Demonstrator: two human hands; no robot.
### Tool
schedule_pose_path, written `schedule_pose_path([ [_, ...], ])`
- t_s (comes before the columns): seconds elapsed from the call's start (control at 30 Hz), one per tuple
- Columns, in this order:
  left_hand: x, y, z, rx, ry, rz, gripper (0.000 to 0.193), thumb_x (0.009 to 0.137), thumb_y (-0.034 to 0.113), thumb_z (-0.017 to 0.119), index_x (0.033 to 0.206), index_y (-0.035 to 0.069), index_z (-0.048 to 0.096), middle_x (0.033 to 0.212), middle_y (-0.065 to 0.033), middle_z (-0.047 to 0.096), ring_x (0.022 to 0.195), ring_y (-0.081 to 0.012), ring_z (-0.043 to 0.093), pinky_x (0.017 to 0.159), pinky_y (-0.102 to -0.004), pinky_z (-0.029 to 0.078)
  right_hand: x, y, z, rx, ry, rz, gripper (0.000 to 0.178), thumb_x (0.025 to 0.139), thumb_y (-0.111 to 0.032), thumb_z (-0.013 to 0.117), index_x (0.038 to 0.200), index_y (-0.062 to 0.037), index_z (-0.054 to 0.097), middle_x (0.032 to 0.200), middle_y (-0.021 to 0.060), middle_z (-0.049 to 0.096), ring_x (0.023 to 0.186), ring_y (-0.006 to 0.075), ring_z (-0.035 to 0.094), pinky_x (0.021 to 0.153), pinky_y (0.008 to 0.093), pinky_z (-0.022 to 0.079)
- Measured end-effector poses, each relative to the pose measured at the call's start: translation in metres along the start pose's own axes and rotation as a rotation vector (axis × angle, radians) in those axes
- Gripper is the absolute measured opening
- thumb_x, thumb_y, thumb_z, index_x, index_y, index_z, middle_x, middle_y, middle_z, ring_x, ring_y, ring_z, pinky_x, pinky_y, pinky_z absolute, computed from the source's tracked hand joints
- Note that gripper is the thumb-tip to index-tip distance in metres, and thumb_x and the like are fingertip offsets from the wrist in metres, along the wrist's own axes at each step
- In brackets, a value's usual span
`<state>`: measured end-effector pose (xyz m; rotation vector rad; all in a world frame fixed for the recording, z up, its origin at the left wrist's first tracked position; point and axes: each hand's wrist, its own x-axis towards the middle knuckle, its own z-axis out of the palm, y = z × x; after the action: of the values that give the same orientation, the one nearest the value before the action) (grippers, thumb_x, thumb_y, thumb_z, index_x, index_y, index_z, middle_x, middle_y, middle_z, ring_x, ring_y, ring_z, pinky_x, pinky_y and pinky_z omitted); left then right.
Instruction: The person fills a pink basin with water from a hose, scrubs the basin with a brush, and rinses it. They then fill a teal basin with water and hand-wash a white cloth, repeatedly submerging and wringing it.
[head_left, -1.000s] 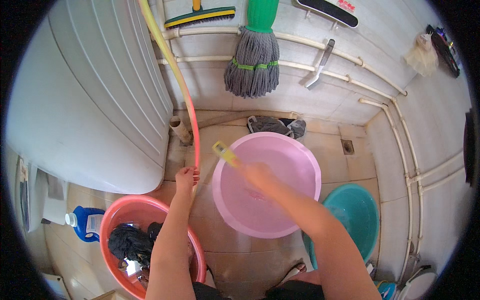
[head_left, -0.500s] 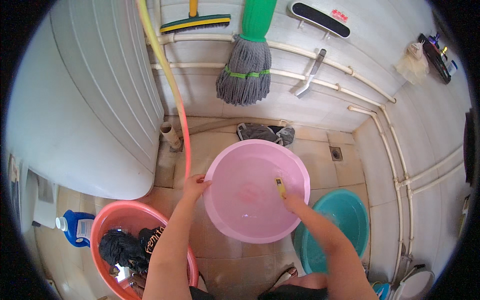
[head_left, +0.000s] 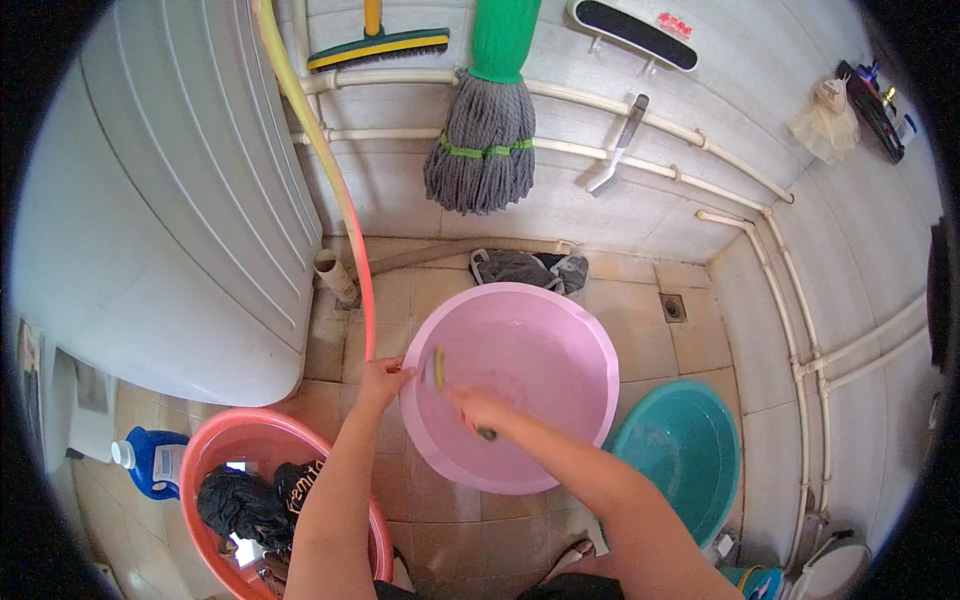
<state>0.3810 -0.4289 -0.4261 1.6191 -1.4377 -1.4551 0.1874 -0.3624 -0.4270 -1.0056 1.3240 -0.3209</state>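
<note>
Pink basin [head_left: 611, 385] pinched in the left hand [head_left: 383, 382], I saw the right hand [head_left: 480, 410], its grip closed round a yellow scrub brush [head_left: 439, 368], swing leftward, bringing the left wall within reach.

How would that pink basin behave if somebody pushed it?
The basin probably won't tip easily: it sits flat and broad. Its smooth surface suggests plastic, perhaps slightly flexible. Its inside glistens, so it could feel slippery.

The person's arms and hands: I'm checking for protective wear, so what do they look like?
Both the left arm and right arm show no sleeves. The left hand and right hand wear no gloves; no watch or bracelet shows. Rings can't be made out.
</note>
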Motion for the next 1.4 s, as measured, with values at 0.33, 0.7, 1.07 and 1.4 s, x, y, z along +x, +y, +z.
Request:
schedule_pose_path([
  [0.33,-0.013,0.007,0.004,-0.021,-0.084,-0.261,0.034,0.08,0.027,0.062,0.086,-0.006,0.061,0.071,-0.0121,0.062,0.049,-0.0172,0.056,0.035,-0.0288,0.044,-0.11,0.107,-0.082,-1.125,-0.215,0.069,0.041,0.083,-0.027,0.047,0.124,-0.0267,0.046,0.085,0.0124,0.062,0.075,0.0293,0.06,0.063,0.0409,0.046],
  [0.7,-0.018,-0.016,0.052,-0.59,0.274,-0.271,0.045,0.081,0.031,0.062,0.102,-0.008,0.055,0.092,-0.0152,0.062,0.08,-0.024,0.06,0.071,-0.036,0.048,-0.168,0.093,-0.061,-0.661,0.717,-0.031,0.049,0.079,-0.03,0.054,0.124,-0.0122,0.045,0.088,0.0203,0.061,0.081,0.0361,0.06,0.071,0.0448,0.047],
  [1.07,0.014,0.05,0.071,-0.964,-0.012,-0.349,0.042,0.089,0.023,0.049,0.12,-0.004,0.042,0.119,-0.0179,0.05,0.105,-0.0299,0.051,0.09,-0.0422,0.041,-0.206,0.094,-0.074,-0.187,0.74,0.173,0.063,0.079,-0.024,0.058,0.134,-0.009,0.031,0.08,0.0167,0.061,0.054,0.0258,0.056,0.048,0.0374,0.045],
  [1.4,0.01,0.108,0.091,-1.061,-0.013,-0.276,0.038,0.086,0.01,0.048,0.12,-0.006,0.04,0.121,-0.0212,0.046,0.109,-0.0315,0.048,0.093,-0.0403,0.04,-0.2,0.072,-0.127,0.627,0.907,-0.167,0.059,0.078,-0.007,0.059,0.131,-0.0138,0.033,0.067,0.0023,0.048,0.04,0.0081,0.037,0.033,0.0233,0.033],
])
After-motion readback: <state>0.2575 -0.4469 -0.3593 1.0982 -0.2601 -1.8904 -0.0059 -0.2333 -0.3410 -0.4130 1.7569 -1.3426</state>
